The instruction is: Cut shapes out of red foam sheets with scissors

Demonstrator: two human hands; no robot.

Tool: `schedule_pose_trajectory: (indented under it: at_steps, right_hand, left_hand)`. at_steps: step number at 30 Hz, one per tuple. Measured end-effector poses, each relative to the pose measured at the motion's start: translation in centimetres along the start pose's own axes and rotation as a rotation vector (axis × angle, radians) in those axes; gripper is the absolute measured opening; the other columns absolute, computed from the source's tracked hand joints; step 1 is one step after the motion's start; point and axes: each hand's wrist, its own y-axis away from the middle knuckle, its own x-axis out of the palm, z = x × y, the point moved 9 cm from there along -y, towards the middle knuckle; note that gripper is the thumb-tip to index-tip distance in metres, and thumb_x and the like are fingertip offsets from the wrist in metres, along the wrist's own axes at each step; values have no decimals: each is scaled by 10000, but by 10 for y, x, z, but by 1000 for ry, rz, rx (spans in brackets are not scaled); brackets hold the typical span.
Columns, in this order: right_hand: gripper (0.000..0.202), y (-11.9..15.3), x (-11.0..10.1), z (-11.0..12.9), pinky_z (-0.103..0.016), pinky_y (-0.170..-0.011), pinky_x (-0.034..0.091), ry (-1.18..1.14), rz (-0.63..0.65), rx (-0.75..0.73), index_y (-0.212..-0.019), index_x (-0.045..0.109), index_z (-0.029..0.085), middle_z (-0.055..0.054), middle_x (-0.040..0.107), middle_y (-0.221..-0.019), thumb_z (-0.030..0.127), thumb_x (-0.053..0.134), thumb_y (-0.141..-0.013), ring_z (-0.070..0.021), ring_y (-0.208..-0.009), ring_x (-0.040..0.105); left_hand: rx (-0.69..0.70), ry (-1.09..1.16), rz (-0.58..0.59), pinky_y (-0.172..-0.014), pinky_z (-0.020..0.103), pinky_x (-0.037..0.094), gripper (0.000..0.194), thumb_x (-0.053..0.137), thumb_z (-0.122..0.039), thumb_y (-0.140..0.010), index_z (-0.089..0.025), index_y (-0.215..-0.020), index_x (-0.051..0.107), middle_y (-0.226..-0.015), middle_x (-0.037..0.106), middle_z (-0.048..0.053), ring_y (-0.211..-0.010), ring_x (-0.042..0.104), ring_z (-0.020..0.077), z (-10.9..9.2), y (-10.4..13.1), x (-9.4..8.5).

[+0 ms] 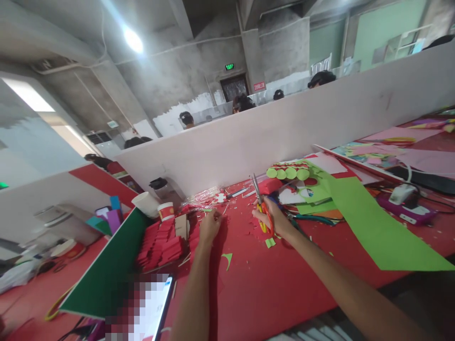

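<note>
Scissors with red and yellow handles are in my right hand; their metal blades point up and away from me. My left hand is over the red tabletop near stacked red paper pieces, its fingers bent together. A bit of green shows at its fingertips, too small to make out. Between my forearms lies a curved green paper scrap. Another small green piece rests just below the scissors. Piles of folded red paper sit to the left of my left hand.
A green board stands at the left, with a phone in front of it. Paper cups and a dark-lidded bottle are behind. Long green paper, pliers and a purple power strip lie right. People sit beyond the white partition.
</note>
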Motion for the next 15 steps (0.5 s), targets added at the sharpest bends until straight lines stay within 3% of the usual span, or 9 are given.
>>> schedule_pose_trajectory:
  at_steps: [7,9,15]
  right_hand:
    - [394,5,11,-4,-282,-676,386,863,141,-35,-1230,574,194,-81,733,-922,297,662,-860,-261,-870,680]
    - [409,7,13,-7,-286,-683,384,946,169,-23,-1244,590,172,-106,747,-936,299,670,-863,-280,-886,695]
    - [245,11,13,-13,-282,-631,341,1025,232,3,-1048,663,176,-87,754,-800,266,717,-826,-286,-797,710]
  left_hand:
    - [-4,-74,36,-728,285,425,63,581,-258,-913,-223,-914,633,-973,755,63,-895,686,223,3,-2,6]
    - [4,-88,42,-732,289,423,73,562,-233,-916,-228,-925,635,-999,755,64,-913,685,226,2,0,5]
    - [36,-111,44,-778,310,434,167,497,-196,-931,-227,-994,649,-1061,751,88,-989,675,252,-15,1,8]
